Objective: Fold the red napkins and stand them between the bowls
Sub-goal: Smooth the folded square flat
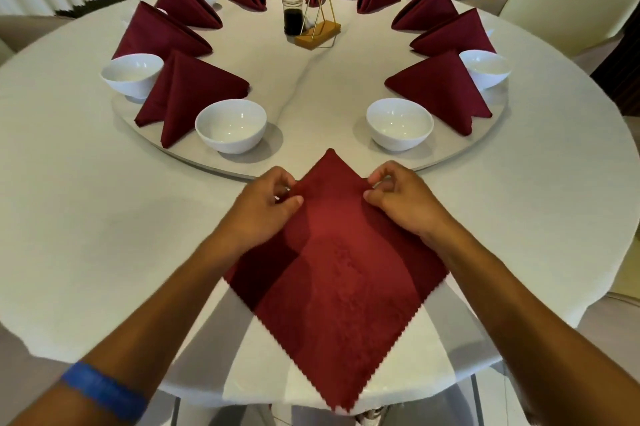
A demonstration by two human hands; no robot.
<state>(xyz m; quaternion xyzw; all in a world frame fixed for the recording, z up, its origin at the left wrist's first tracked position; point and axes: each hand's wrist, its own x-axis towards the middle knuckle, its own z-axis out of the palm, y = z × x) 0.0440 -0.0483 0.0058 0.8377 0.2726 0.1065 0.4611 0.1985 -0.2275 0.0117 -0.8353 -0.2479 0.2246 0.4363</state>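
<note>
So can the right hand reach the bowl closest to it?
Probably yes. The right hand is pinching the flat napkin, and the nearest bowl sits just beyond it on the turntable with nothing between them. It would have to let go of the napkin first.

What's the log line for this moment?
left hand: pinches napkin | right hand: pinches napkin | napkin: flat, unfolded
</note>
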